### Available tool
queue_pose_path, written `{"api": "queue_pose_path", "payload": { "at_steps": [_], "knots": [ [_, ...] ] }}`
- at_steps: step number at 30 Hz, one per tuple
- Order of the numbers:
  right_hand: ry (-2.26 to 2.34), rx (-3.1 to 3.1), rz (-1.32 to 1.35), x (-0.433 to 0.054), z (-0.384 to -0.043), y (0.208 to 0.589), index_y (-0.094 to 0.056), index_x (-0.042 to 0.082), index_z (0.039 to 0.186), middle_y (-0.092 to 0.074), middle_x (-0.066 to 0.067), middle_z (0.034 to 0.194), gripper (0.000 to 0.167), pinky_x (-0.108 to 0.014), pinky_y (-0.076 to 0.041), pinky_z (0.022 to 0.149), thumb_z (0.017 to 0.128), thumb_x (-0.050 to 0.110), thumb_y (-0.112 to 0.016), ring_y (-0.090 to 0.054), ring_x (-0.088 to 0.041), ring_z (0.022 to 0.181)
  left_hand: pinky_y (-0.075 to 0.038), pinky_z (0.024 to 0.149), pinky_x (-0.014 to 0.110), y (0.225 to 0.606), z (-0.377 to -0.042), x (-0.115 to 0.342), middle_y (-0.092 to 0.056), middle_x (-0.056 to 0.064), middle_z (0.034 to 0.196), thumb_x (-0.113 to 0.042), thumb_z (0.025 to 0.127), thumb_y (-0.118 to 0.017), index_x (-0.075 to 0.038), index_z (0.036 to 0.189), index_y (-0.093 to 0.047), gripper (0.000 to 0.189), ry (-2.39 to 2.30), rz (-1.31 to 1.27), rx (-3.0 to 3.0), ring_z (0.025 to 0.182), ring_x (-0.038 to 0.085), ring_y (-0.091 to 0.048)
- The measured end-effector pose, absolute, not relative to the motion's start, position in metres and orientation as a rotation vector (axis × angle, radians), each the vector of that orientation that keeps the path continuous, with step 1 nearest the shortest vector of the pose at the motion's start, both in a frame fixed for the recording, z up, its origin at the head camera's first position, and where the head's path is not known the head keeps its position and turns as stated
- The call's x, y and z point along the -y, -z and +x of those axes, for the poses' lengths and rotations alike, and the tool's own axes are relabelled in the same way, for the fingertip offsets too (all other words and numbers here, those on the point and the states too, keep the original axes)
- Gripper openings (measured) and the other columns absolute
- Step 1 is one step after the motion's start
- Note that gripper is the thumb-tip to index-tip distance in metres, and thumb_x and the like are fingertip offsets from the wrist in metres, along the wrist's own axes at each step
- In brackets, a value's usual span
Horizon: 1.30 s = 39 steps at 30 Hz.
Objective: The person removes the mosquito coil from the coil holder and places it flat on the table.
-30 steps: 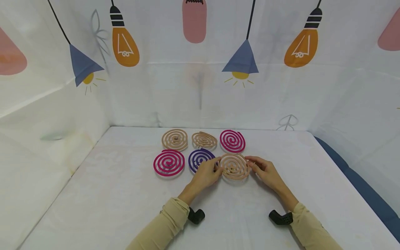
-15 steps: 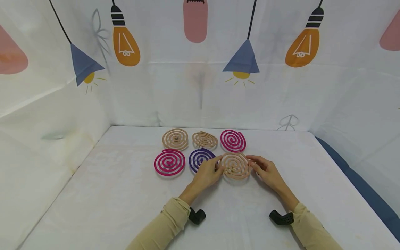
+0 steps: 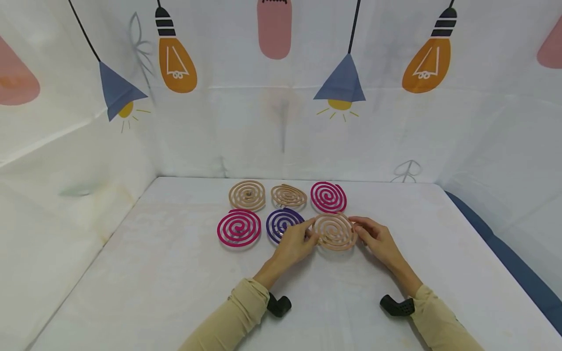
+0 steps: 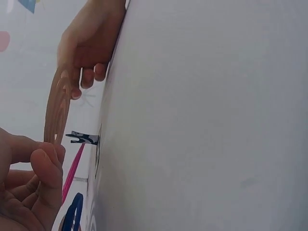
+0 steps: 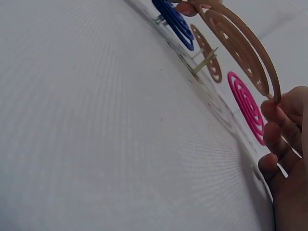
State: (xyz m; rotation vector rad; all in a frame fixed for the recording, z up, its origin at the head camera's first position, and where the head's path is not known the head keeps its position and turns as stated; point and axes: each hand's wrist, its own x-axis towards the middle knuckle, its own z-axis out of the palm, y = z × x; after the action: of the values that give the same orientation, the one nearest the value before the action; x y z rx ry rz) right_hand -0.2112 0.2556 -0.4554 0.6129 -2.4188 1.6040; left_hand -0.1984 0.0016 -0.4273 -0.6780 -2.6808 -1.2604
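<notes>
A tan mosquito coil (image 3: 335,232) is held by its edges between both hands, raised over the table in the two wrist views. My left hand (image 3: 295,242) pinches its left edge with thumb and fingertips. On the opposite edge, my right hand (image 3: 378,240) pinches it between thumb and fingers. Below the coil, a small forked metal stand (image 4: 83,138) rises from the white surface. Just left, a purple mosquito coil (image 3: 281,225) is partly covered by my left hand. Behind the held coil is a pink mosquito coil (image 3: 328,197).
Another pink coil (image 3: 239,228) stands at the front left of the group. Two tan coils, a flat one (image 3: 247,195) and a tilted one (image 3: 288,195), are in the back row. A white curtain (image 3: 246,131) with printed lamps hangs behind the white table (image 3: 145,273).
Both hands and the tan mosquito coil between them have shifted slightly to the right. The other coils keep their places.
</notes>
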Motion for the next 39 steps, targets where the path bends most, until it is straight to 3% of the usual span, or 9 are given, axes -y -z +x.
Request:
{"api": "queue_pose_path", "payload": {
  "at_steps": [6, 14, 18, 22, 23, 28, 33, 36, 39],
  "knots": [
    [-1.594, 2.412, 0.582, -0.246, -0.201, 0.438, -0.058, -0.008, 0.119, -0.062, -0.020, 0.089, 0.027, -0.027, -0.047, 0.056, 0.094, -0.001, -0.051, -0.054, -0.020, 0.066, -0.037, 0.048, 0.013, 0.429, -0.199, -0.004, -0.070, -0.001, 0.074, -0.012, 0.088, -0.061, -0.005, 0.133, -0.054, 0.046, 1.211, -0.684, 2.649, 0.049, -0.004, -0.043],
    [-1.626, 2.344, 0.553, -0.258, -0.211, 0.453, -0.057, -0.007, 0.121, -0.062, -0.026, 0.106, 0.028, -0.019, -0.049, 0.061, 0.095, 0.000, -0.049, -0.058, -0.002, 0.078, -0.037, 0.046, 0.013, 0.431, -0.200, -0.014, -0.070, 0.000, 0.077, -0.014, 0.090, -0.058, -0.005, 0.133, -0.054, 0.044, 1.252, -0.657, 2.614, 0.048, -0.007, -0.043],
    [-1.644, 2.288, 0.539, -0.262, -0.217, 0.460, -0.057, -0.007, 0.122, -0.066, -0.016, 0.109, 0.029, -0.014, -0.049, 0.065, 0.096, 0.001, -0.049, -0.057, 0.005, 0.086, -0.042, 0.049, 0.016, 0.435, -0.201, -0.021, -0.069, -0.001, 0.078, -0.011, 0.090, -0.057, -0.007, 0.135, -0.051, 0.046, 1.329, -0.633, 2.563, 0.048, -0.008, -0.042],
    [-1.647, 2.206, 0.503, -0.263, -0.218, 0.461, -0.058, -0.010, 0.119, -0.066, 0.000, 0.094, 0.027, -0.018, -0.045, 0.056, 0.095, 0.000, -0.049, -0.055, 0.003, 0.072, -0.044, 0.052, 0.015, 0.436, -0.200, -0.031, -0.067, 0.001, 0.080, -0.009, 0.090, -0.057, -0.007, 0.136, -0.050, 0.047, 1.441, -0.612, 2.478, 0.052, -0.008, -0.044],
    [-1.653, 2.187, 0.493, -0.263, -0.218, 0.461, -0.057, -0.011, 0.119, -0.064, 0.002, 0.091, 0.027, -0.020, -0.044, 0.054, 0.095, 0.000, -0.048, -0.054, 0.002, 0.069, -0.043, 0.047, 0.013, 0.437, -0.200, -0.034, -0.067, 0.002, 0.080, -0.009, 0.090, -0.057, -0.006, 0.136, -0.050, 0.047, 1.471, -0.608, 2.454, 0.053, -0.008, -0.045],
    [-1.692, 2.128, 0.451, -0.264, -0.219, 0.459, -0.056, -0.014, 0.118, -0.062, 0.004, 0.086, 0.027, -0.017, -0.044, 0.054, 0.095, -0.002, -0.047, -0.053, 0.003, 0.064, -0.041, 0.046, 0.010, 0.439, -0.200, -0.046, -0.067, 0.004, 0.080, -0.008, 0.089, -0.057, -0.006, 0.136, -0.050, 0.047, 1.531, -0.561, 2.365, 0.052, -0.009, -0.045],
    [-1.725, 2.087, 0.349, -0.266, -0.219, 0.457, -0.055, -0.016, 0.117, -0.062, 0.006, 0.084, 0.027, -0.014, -0.043, 0.054, 0.095, -0.004, -0.045, -0.053, 0.000, 0.064, -0.043, 0.042, 0.014, 0.444, -0.199, -0.057, -0.066, 0.005, 0.082, -0.008, 0.091, -0.055, -0.013, 0.139, -0.048, 0.049, 1.694, -0.520, 2.334, 0.044, -0.009, -0.048],
    [-1.720, 2.068, 0.260, -0.265, -0.215, 0.452, -0.056, -0.016, 0.115, -0.063, 0.006, 0.085, 0.026, -0.013, -0.045, 0.058, 0.094, -0.006, -0.044, -0.056, 0.000, 0.069, -0.043, 0.040, 0.016, 0.447, -0.198, -0.063, -0.065, 0.004, 0.082, -0.008, 0.091, -0.054, -0.023, 0.142, -0.043, 0.054, 1.723, -0.544, 2.350, 0.040, -0.008, -0.048],
    [-1.720, 2.054, 0.197, -0.263, -0.210, 0.444, -0.057, -0.017, 0.114, -0.064, 0.005, 0.085, 0.027, -0.011, -0.047, 0.064, 0.093, -0.008, -0.042, -0.058, 0.000, 0.075, -0.044, 0.039, 0.016, 0.449, -0.195, -0.068, -0.065, 0.003, 0.083, -0.008, 0.092, -0.054, -0.023, 0.145, -0.038, 0.058, 1.731, -0.591, 2.361, 0.041, -0.009, -0.047]
  ]
}}
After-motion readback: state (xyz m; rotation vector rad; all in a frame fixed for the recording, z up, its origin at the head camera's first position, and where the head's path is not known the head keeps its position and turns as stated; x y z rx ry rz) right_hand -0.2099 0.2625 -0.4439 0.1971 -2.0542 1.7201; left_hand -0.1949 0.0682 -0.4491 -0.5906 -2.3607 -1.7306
